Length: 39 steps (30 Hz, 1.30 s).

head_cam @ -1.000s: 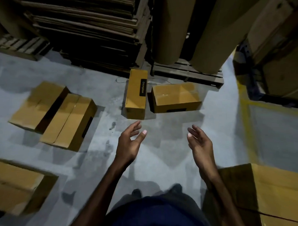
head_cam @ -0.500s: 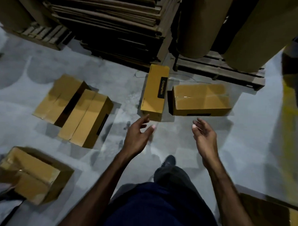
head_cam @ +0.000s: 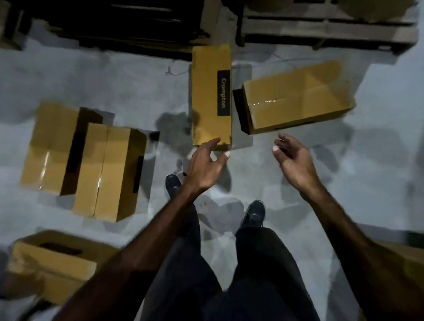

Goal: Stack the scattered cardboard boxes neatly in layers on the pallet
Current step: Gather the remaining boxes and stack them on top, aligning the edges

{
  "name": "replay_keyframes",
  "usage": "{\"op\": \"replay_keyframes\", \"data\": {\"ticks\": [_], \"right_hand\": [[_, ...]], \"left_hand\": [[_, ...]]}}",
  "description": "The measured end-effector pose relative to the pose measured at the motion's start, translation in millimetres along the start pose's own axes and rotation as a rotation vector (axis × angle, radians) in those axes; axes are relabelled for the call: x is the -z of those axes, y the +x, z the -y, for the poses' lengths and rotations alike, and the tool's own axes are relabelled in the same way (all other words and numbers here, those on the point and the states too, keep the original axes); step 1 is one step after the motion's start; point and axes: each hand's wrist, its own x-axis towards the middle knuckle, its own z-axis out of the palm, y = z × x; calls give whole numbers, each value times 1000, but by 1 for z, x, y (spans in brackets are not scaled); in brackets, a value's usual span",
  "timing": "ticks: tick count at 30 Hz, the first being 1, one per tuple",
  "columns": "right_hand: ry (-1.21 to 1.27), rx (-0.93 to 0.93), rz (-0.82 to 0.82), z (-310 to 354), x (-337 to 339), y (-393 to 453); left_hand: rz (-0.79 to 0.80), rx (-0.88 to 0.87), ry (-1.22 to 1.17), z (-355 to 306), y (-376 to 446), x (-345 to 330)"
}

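Grey concrete floor (head_cam: 113, 80) of a dim storeroom, seen from above w/ cardboard boxes scattered on it. Left hand (head_cam: 203, 165) reaches forward, fingers loosely spread, holding nothing; its fingertips are at the near end of a long box w/ a black label (head_cam: 212, 95), can't tell if touching. Right hand (head_cam: 295, 163) is also relaxed and holds nothing, just short of a second box (head_cam: 297, 96) lying slantwise beyond it, right beside the labelled one. Well left of the left hand lie two boxes side by side (head_cam: 86, 160). Nearer the body on that side sits another box (head_cam: 51, 262), blurred. Beyond both hands, a wooden pallet (head_cam: 328, 30) at the far edge, w/ a dark stack (head_cam: 110, 15) left of it. Below the hands: dark trousers and two dark shoes (head_cam: 253, 213).
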Motion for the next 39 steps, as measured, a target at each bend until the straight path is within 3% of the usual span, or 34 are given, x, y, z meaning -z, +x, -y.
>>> {"op": "replay_keyframes", "data": {"ticks": [5,11,16,23,27,32,39], "right_hand": [[30,-118,-105,-56,-55,76],[60,-208,-183,-128,-133,170],[22,-229,-165,-178,-186,253],[-164,-228,-128,-226,-215,328],[-141,-271,-101,-240,-230,347],[-77,-328,-75,-244,-272,370],[121,-412,167,-239,-356,394]], "left_hand": [[152,7,208,67,146,-36],[217,35,482,159,287,-89],[272,162,486,180,361,-139],[18,186,406,207,383,-197],[-11,136,314,232,379,-159],[-92,31,206,313,368,-68],[-91,40,-133,408,372,17]]}}
